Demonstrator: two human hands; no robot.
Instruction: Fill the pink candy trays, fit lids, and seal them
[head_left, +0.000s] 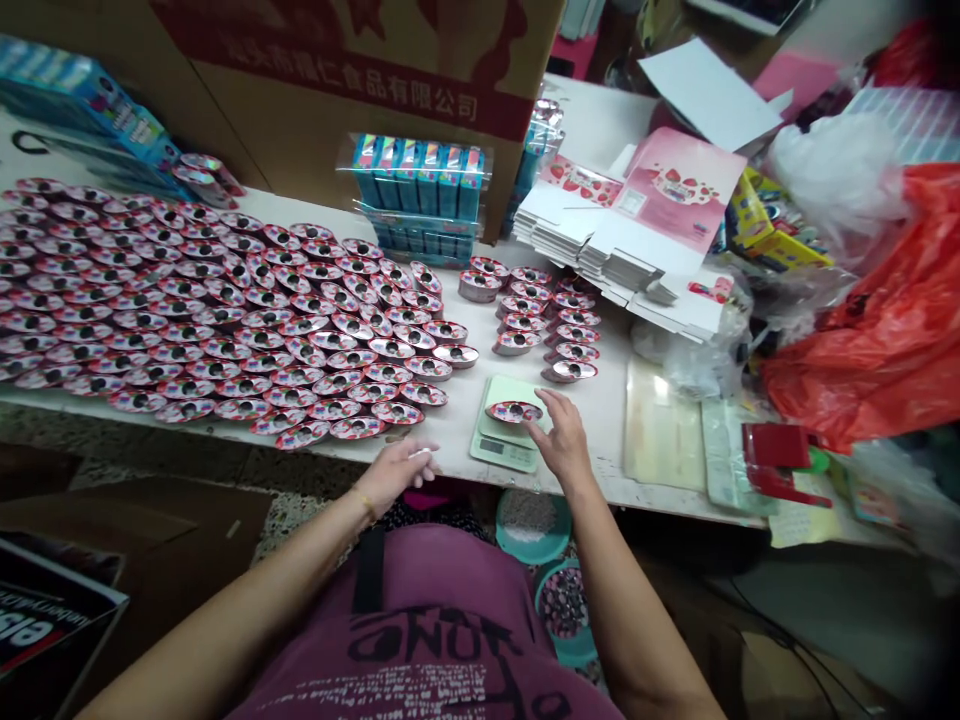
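A pale green kitchen scale (496, 447) lies near the table's front edge. On its plate stands a small red-and-white printed packet (514, 412) with a lens-shaped top and a dark hole in the middle. My right hand (561, 437) is at the packet's right end, thumb and fingers apart; whether they touch it I cannot tell. Left of the scale, my left hand (401, 470) hovers by the table edge, its fingers drawn together. A small whitish bit shows at its fingertips, too small to name. Many similar packets (330, 385) stand in rows to the left.
More packets (574, 350) stand in short columns behind the scale. Flat pink-and-white cartons (645, 230) are stacked at the right. Wrapped blue boxes (420, 195) stand before a large cardboard box (360, 90). A red plastic bag (877, 330) lies far right. Teal basins (534, 550) sit below the table.
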